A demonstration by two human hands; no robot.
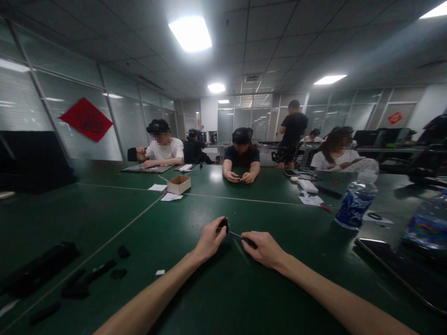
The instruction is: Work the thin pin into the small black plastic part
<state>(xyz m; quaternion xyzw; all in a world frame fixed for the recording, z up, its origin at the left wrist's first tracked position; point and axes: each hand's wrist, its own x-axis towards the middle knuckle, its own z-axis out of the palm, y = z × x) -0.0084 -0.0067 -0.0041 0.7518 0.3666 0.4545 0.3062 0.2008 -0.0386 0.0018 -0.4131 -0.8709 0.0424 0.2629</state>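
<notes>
Held between the thumb and fingers of my left hand is a small black part, its far side hidden. My right hand is closed around the dark handle of a screwdriver. The thin metal shaft points left toward the black part; whether the tip touches it I cannot tell. Both hands are just above the green table. To the left lie several loose black pieces and a longer black object.
A small open box stands beyond my left hand. At right are a water bottle, another bottle and a phone. A person sits opposite, hands on the table. A white scrap lies near my left forearm.
</notes>
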